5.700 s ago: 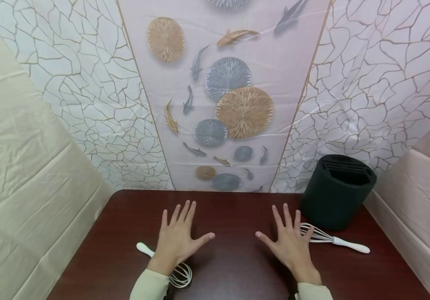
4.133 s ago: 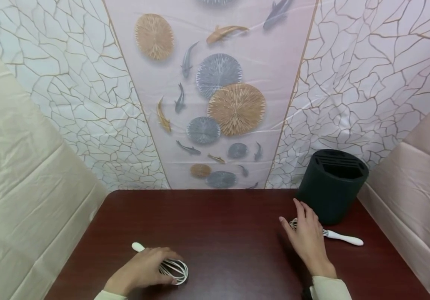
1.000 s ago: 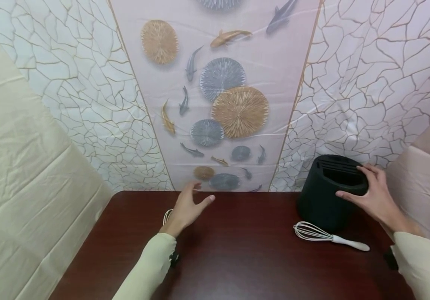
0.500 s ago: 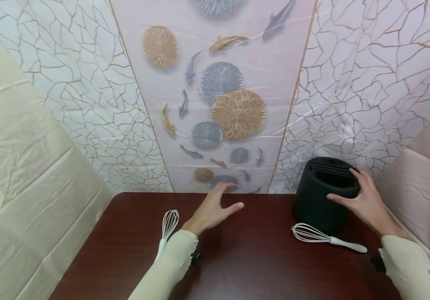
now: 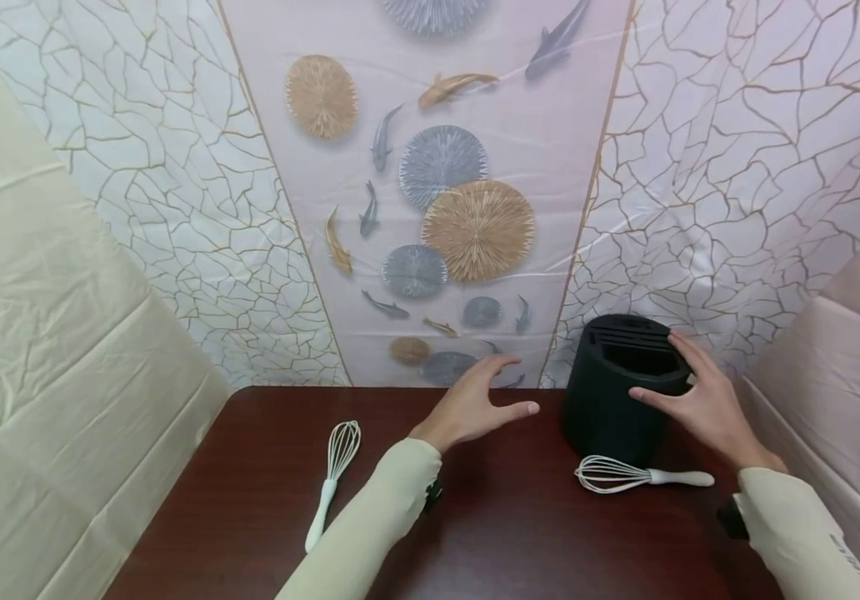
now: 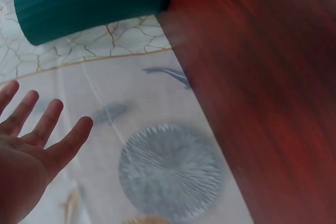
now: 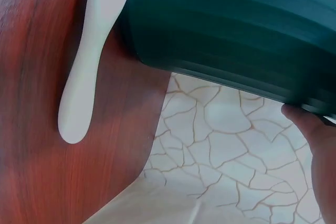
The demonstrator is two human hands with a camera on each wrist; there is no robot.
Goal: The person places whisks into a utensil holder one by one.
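My right hand (image 5: 715,408) grips the upper side of a dark green knife holder (image 5: 610,417), thumb across its front and fingers at the far rim. Slots and one larger opening show in the holder's top; it stands upright at the back right. To its left, my left hand (image 5: 471,407) reaches over the table with fingers spread and thumb apart, holding nothing. In the left wrist view, that hand's fingers (image 6: 68,140) point toward the holder. A white-handled whisk (image 5: 617,475) lies close along the holder's front base; its handle (image 7: 86,66) shows in the right wrist view.
A second whisk (image 5: 332,475) lies on the left of the dark red table (image 5: 520,533), wires toward the back. Behind the table hangs a patterned cloth (image 5: 197,208), with plain fabric walls at the left (image 5: 47,350) and right (image 5: 835,367).
The knife holder has slid left with my right hand, and the whisk before it has shifted left and turned slightly. My left hand, earlier over the left whisk, has moved right toward the holder.
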